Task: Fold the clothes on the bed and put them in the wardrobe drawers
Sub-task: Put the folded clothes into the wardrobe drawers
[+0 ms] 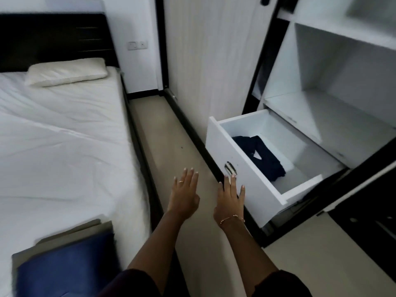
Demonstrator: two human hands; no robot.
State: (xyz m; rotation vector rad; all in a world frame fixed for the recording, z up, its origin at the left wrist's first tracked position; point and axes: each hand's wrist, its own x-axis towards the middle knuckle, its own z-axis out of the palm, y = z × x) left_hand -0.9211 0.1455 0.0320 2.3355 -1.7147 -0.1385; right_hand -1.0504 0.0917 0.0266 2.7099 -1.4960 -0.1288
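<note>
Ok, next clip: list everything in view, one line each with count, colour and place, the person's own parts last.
bed: one, white sheet, dark headboard, left.
pillow: one, cream, head of the bed.
folded clothes: one stack, blue on top of grey-olive, near corner of the bed.
wardrobe: one, white with black trim, right, shelves exposed.
drawer: one, white, pulled open from the wardrobe.
dark garment: one, navy, folded, inside the drawer.
handle: one, silver, on the drawer front.
socket: one, white, wall beside the headboard.
floor: beige, between bed and wardrobe.
left hand: open, over the floor, wears a ring.
right hand: open, fingertips at the drawer front, bracelet on the wrist.
</note>
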